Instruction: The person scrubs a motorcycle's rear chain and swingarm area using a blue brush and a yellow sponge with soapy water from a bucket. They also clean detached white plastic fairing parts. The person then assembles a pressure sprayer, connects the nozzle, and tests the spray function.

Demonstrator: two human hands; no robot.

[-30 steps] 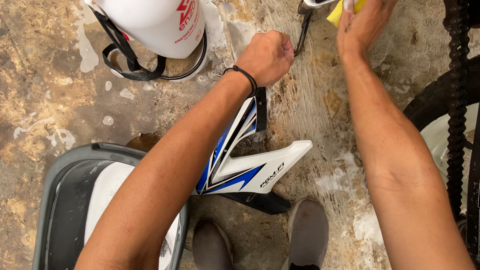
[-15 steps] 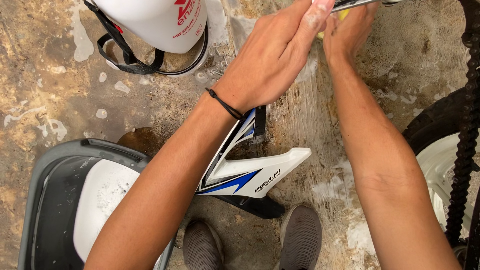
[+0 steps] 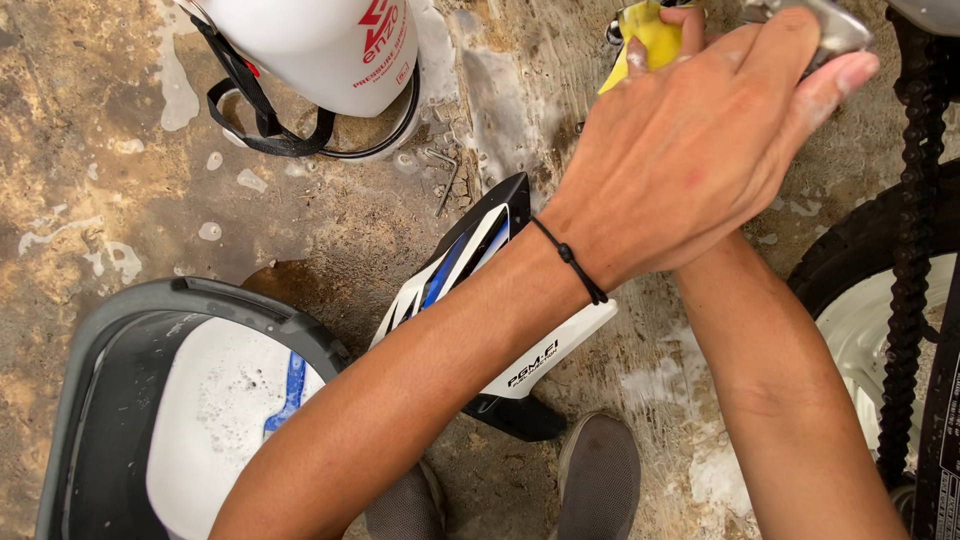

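My left hand (image 3: 700,140), with a black cord bracelet on the wrist, reaches across to the top right, its fingers laid around a shiny metal part (image 3: 825,25) of a motorcycle. My right hand (image 3: 682,22) is mostly hidden beneath the left; only its fingertips show, pinching a yellow sponge (image 3: 640,40) right next to that metal part. My right forearm comes up from the lower right and passes under the left wrist.
A white, blue and black fairing panel (image 3: 455,265) lies on the wet, foamy concrete under my arms. A white sprayer tank (image 3: 320,50) with a black strap stands top left. A grey mudguard (image 3: 120,330) holds a soapy white panel. Chain (image 3: 910,250), tyre and my shoes (image 3: 600,470) are at right and bottom.
My left hand rose from a fist over the fairing to the metal part at the top right. The view moved closer, and the right hand is now covered by the left.
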